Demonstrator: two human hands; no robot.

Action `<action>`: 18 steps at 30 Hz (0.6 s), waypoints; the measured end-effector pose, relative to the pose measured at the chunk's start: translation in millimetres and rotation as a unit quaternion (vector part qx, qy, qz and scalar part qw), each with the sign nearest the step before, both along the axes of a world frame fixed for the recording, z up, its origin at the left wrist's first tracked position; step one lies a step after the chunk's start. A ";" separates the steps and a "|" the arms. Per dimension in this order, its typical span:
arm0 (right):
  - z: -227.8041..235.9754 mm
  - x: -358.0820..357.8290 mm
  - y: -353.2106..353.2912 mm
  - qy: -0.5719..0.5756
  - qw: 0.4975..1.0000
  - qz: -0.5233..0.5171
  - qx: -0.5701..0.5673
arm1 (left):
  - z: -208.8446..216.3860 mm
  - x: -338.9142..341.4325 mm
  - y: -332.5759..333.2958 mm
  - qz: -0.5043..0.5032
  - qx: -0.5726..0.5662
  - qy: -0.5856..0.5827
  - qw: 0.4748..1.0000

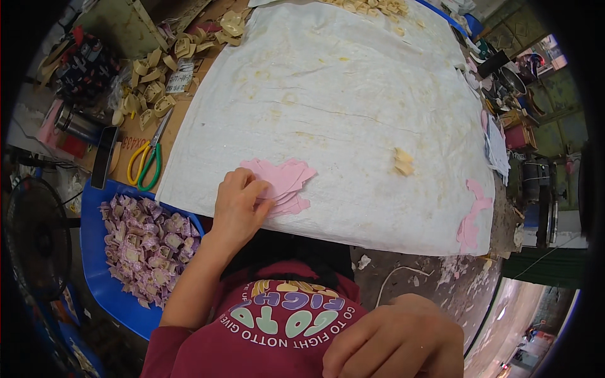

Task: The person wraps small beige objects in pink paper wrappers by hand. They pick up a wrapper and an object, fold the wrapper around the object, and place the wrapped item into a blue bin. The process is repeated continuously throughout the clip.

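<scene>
At the near edge of the white cloth-covered table, a small stack of flat pink cut-out pieces [287, 179] lies fanned out. My left hand [242, 201] rests on the left side of this stack, its fingers bent and pinching at the pink pieces. Low in the picture and close to my body, my right hand [403, 340] is raised with its fingers curled downward. Its fingertips are turned out of sight, so anything in them is hidden. More pink pieces [472, 214] lie in a strip along the table's right edge.
A blue tub [94, 264] of purple-patterned small pieces [148, 249] stands at lower left. Scissors [150, 157] with yellow and green handles and a phone [104, 157] lie beyond it. Beige moulded pieces [154, 91] are heaped at far left. A yellowish scrap [403, 162] sits on the cloth [340, 107].
</scene>
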State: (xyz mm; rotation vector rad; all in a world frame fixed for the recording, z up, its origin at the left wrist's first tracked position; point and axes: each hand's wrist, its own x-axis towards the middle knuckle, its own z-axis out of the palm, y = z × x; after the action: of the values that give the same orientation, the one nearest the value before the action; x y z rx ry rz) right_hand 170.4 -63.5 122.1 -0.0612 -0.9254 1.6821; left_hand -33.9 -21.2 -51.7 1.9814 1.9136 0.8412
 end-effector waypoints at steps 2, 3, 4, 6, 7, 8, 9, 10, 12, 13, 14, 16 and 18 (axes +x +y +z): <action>12.0 -21.4 20.3 0.104 0.994 0.001 0.040 | -2.8 -2.6 1.9 -0.005 0.006 -0.006 1.000; 0.5 -15.0 35.7 0.109 0.984 0.074 0.124 | -3.2 -3.8 0.8 -0.011 0.004 -0.004 1.000; -7.3 -8.8 47.4 0.056 0.979 0.107 0.166 | -3.5 -6.0 -0.8 -0.008 0.003 0.000 1.000; -21.2 3.2 67.2 -0.105 0.963 0.122 0.216 | -5.4 -13.0 -4.1 -0.002 -0.002 -0.013 1.000; -16.2 11.3 69.4 -0.229 0.945 0.083 0.219 | -0.3 -14.8 1.5 -0.023 -0.002 -0.037 0.999; -12.5 16.4 71.3 -0.348 0.911 0.043 0.217 | 4.6 -15.9 6.6 -0.043 -0.001 -0.062 0.997; -39.3 8.5 87.2 -0.397 0.886 0.019 0.239 | 1.7 -20.7 3.4 -0.031 -0.014 -0.047 0.998; -55.3 1.8 97.3 -0.463 0.849 -0.021 0.255 | 3.2 -21.5 6.8 -0.043 -0.023 -0.045 0.998; -114.8 -23.4 113.1 -0.518 0.804 -0.079 0.282 | 6.3 -21.7 12.2 -0.056 -0.037 -0.045 0.997; -132.6 -31.0 115.1 -0.554 0.782 -0.081 0.274 | 5.7 -21.3 13.6 -0.055 -0.042 -0.053 0.996; -145.0 -36.2 116.6 -0.578 0.765 -0.070 0.276 | 6.0 -21.4 14.2 -0.054 -0.048 -0.061 0.996; -162.7 -44.4 119.9 -0.621 0.731 -0.048 0.279 | 8.6 -24.0 16.0 -0.055 -0.065 -0.073 0.994; -172.9 -45.8 119.2 -0.609 0.735 -0.051 0.294 | 8.9 -26.4 18.5 -0.050 -0.071 -0.080 0.993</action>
State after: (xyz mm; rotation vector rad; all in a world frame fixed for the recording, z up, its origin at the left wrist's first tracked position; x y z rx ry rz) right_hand 124.6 55.7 -50.8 -0.8482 -2.3401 1.0106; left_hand -60.3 -2.7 -42.7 1.8507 1.7191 0.7887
